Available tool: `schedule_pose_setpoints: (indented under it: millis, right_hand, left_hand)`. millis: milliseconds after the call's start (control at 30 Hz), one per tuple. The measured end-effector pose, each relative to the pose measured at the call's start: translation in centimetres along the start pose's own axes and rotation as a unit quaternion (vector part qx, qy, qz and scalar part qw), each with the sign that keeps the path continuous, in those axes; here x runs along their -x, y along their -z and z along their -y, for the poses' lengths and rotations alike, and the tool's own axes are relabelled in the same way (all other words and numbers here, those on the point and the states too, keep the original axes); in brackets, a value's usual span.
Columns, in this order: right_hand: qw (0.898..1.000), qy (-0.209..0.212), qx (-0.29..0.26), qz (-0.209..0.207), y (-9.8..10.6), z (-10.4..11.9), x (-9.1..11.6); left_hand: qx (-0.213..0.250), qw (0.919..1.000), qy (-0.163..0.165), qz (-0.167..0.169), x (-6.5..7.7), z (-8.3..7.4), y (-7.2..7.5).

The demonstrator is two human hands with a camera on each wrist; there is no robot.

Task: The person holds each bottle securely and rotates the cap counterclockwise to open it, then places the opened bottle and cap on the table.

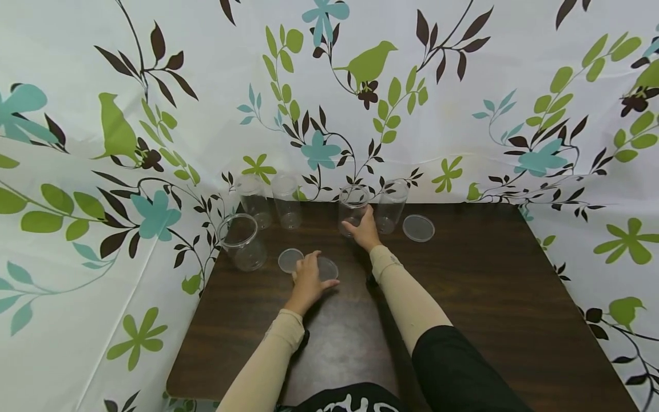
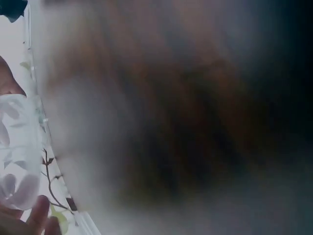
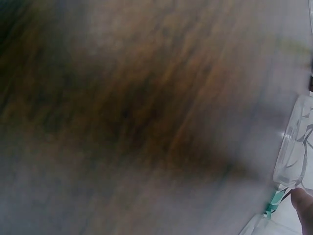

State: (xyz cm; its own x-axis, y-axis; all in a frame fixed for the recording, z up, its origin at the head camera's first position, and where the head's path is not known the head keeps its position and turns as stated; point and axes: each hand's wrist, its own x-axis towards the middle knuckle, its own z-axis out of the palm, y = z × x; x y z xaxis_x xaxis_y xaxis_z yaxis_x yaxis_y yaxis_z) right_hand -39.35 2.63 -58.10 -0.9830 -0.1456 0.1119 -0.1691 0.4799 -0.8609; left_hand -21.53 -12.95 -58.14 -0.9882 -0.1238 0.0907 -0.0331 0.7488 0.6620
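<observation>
My left hand (image 1: 307, 281) is low over the table, thumb and fingers spread across a round translucent lid (image 1: 328, 269) and holding it by opposite edges. In the left wrist view a frosted piece (image 2: 19, 152), apparently this lid, lies between thumb and fingers. A second lid (image 1: 289, 260) lies just left of that hand. Farther back, my right hand (image 1: 364, 230) grips a clear plastic jar (image 1: 352, 206) low on its side, thumb in front and fingers on the right. The right wrist view catches the jar (image 3: 296, 142) with one finger below it.
Another clear jar (image 1: 393, 206) stands right of the gripped one, and a third lid (image 1: 419, 228) lies beside it. More clear jars (image 1: 286, 203) stand at the back left, with a wider one (image 1: 246, 249) nearer. A patterned curtain borders the brown table (image 1: 489, 297).
</observation>
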Motion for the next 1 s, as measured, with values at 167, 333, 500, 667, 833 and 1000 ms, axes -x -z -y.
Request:
schedule_pose_setpoints:
  millis: [167, 333, 500, 667, 833, 1000]
  right_hand:
    - [1.000, 0.000, 0.002, 0.004, -0.5, 0.1, -0.1]
    - [1.000, 0.005, 0.011, 0.009, -0.8, 0.2, -0.2]
    - [1.000, -0.001, 0.010, 0.006, -0.5, 0.6, -0.2]
    - [1.000, -0.011, -0.011, 0.015, -0.1, 0.7, 0.1]
    - [0.999, -0.024, -0.022, 0.000, -0.7, 0.3, 0.6]
    - [0.996, 0.025, -0.014, -0.085, -2.0, 2.5, 2.2]
  left_hand:
    - [-0.063, 0.9978, 0.004, 0.018, 0.0, 0.6, -0.7]
    - [-0.125, 0.9917, 0.001, 0.029, 0.1, 1.1, -0.9]
    - [-0.160, 0.9863, -0.010, 0.037, -0.1, 0.8, -0.8]
    - [-0.189, 0.9804, -0.008, 0.056, -0.4, 0.0, -0.6]
    - [-0.206, 0.9759, -0.004, 0.071, -0.7, -0.1, -0.9]
    - [-0.222, 0.9730, -0.002, 0.065, -0.7, -0.2, -0.9]
